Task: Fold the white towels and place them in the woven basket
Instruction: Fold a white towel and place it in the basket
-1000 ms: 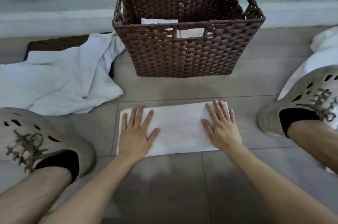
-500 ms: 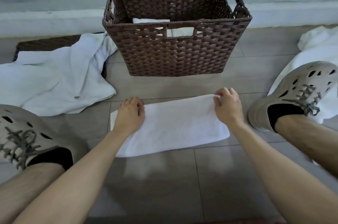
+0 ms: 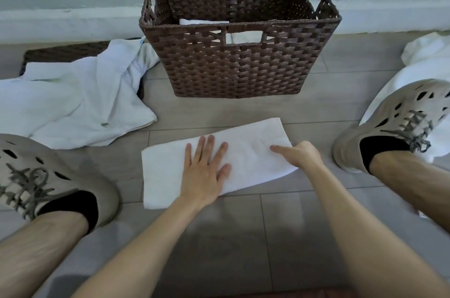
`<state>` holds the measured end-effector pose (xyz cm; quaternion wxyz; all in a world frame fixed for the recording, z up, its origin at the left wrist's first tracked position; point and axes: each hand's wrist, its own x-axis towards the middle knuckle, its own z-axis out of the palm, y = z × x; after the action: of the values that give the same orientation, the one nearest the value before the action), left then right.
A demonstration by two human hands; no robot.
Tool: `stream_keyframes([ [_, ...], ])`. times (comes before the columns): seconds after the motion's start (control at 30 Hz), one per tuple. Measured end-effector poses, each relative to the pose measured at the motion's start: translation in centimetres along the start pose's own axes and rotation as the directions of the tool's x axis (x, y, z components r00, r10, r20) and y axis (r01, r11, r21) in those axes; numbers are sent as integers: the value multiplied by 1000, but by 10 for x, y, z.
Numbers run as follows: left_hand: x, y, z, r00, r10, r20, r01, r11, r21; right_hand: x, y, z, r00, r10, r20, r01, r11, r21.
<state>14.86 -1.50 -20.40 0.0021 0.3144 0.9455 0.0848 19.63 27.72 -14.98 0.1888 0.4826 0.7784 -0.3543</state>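
Towel (image 3: 250,144) now under flat left hand (image 3: 204,172), right hand (image 3: 302,155) pinching end

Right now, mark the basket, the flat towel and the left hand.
basket (image 3: 239,71): head view, front wall.
flat towel (image 3: 163,176): head view, bare left end.
left hand (image 3: 205,168): head view, back of hand.

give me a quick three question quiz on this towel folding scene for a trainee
1. True or false: the left hand lies flat on the towel spread on the floor.
2. What is the right hand doing? A: gripping that towel's right end. B: holding a cup. C: waving in the air.
3. Fill the gap: inside the basket there already lies a ____.
Key: 1 true; 2 A; 3 white towel.
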Motion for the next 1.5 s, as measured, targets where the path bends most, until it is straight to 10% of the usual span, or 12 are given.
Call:
stream_keyframes([
  [0.23, 18, 8, 14, 991, 10, 130, -18, 998, 66, -26, -12, -28, 999, -6, 37, -3, 966, 258],
  [0.37, 23, 7, -5, 994, -107, -36, 87, 930, -358, -78, -51, -32, 961, -203, -189, 243, 946, 216],
  [0.47, 24, -16, -68, 832, -499, 243, 419, 276, -865, -142, -90, 0, 802, -518, -297, 534, 845, -33],
  [0.53, 24, -45, -96, 718, -398, 571, 533, -214, -819, -174, -103, 39, 667, -739, -94, 724, 672, -154],
  [0.6, 15, -70, -105, 659, -311, 685, 598, -336, -728, -184, -102, 77, 592, -746, 304, 803, 579, -141],
  [0.67, 2, -85, -94, 625, -371, 687, 663, -211, -718, -178, -87, 100, 616, -669, 416, 768, 629, -125],
  [0.8, -3, -98, -66, 635, -526, 566, 694, 65, -717, -141, -57, 103, 790, -597, -141, 581, 802, -140],
  [0.9, 2, -96, -67, 652, -588, 479, 676, 164, -719, -121, -53, 103, 942, -335, -35, 333, 941, -51],
  [1.17, -7, -97, -60, 580, -674, 458, 565, -72, -822, -98, -72, 129, 964, -96, 249, 26, 962, 270],
  [1.4, -28, -116, -41, 707, -698, -116, 564, 655, -503, -104, -71, 138, 947, -116, 300, 7, 940, 340],
  [1.5, -46, -106, -50, 867, -308, -392, 211, 939, -273, -108, -76, 133, 956, -111, 270, -12, 909, 417],
])
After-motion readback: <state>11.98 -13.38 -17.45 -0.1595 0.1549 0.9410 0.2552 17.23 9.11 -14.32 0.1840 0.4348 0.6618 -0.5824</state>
